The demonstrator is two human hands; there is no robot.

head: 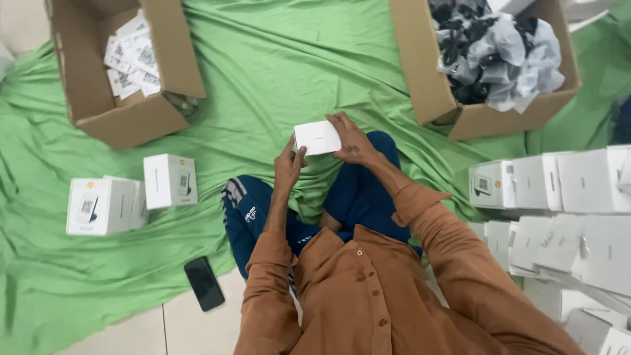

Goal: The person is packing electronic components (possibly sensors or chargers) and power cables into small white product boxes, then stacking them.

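I sit cross-legged on a green cloth (276, 72) and hold a small white box (317, 137) in front of me with both hands. My left hand (289, 164) grips its lower left corner from below. My right hand (353, 139) wraps over its right side, fingers across the top edge. Both sleeves are rust-orange, and my legs in dark blue trousers lie under the box.
An open cardboard box (98, 98) with white printed packets stands at the upper left. Another carton (427, 72) at the upper right holds dark items in grey wrapping. White boxes (169, 181) stand at left; a stack of white boxes (565, 204) is at right. A black phone (204, 283) lies on the floor.
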